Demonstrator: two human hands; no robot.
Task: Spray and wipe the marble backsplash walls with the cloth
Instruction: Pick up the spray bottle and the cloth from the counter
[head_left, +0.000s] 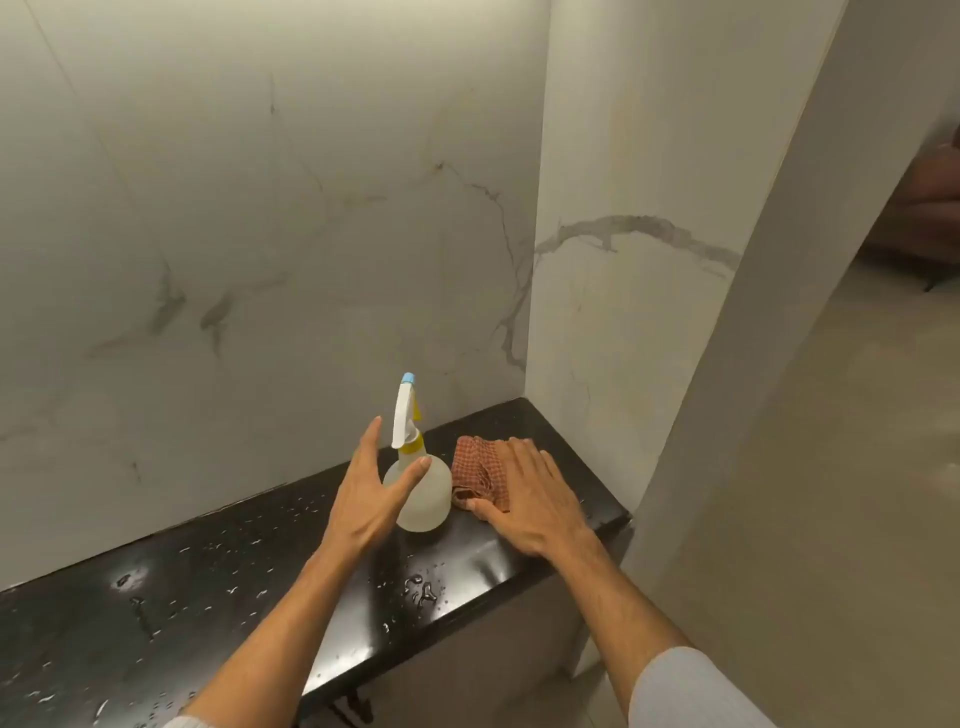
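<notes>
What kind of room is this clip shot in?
Probably a home kitchen or pantry nook: a wet black stone countertop, marble backsplash walls, and a spray bottle and checked cloth out for cleaning.

from my seat i see two bare forearms, both uncovered from wrist to near the elbow. the left hand (371, 499) and the right hand (535, 499) wear no gloves, rings or watch. a pale, ribbed knit sleeve (691, 691) covers the right upper arm; a sliver of the same fabric shows at the left.

Lighting: dim, warm light is falling from above.
Glare: counter (483, 564) is reflecting highlights.
Edges: wide-angle distortion is bending lines.
</notes>
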